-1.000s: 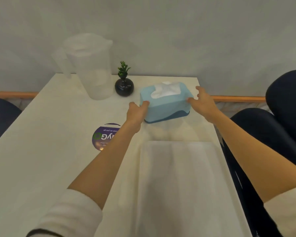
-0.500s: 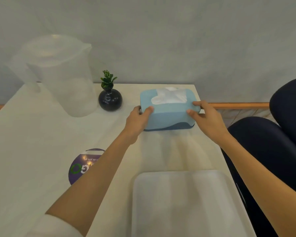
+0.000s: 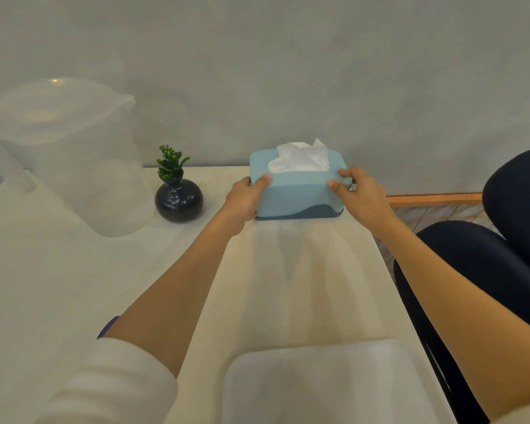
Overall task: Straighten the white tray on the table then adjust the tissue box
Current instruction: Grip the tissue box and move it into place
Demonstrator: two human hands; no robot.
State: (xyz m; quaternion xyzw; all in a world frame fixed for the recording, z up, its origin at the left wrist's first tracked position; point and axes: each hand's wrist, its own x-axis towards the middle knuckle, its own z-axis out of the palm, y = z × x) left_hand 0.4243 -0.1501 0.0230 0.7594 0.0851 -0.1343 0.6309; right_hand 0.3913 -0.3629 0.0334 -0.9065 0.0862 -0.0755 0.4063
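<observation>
**Tissue box pushed back toward the wall, both hands on its ends**

Since 0.5 s ago the tissue box [image 3: 299, 186] has slid farther from the white tray [image 3: 328, 384], which now shows only at the bottom edge of the view. The left hand [image 3: 247, 200] clasps the box's left end, thumb across the near top corner. The right hand [image 3: 360, 194] clasps the right end likewise. Resting flat on the table [image 3: 43, 286] at its far edge, the box shows white tissue [image 3: 300, 159] at its top slot. A small potted plant [image 3: 178, 191] stands left of it, beside a clear jug [image 3: 71, 154].
</observation>
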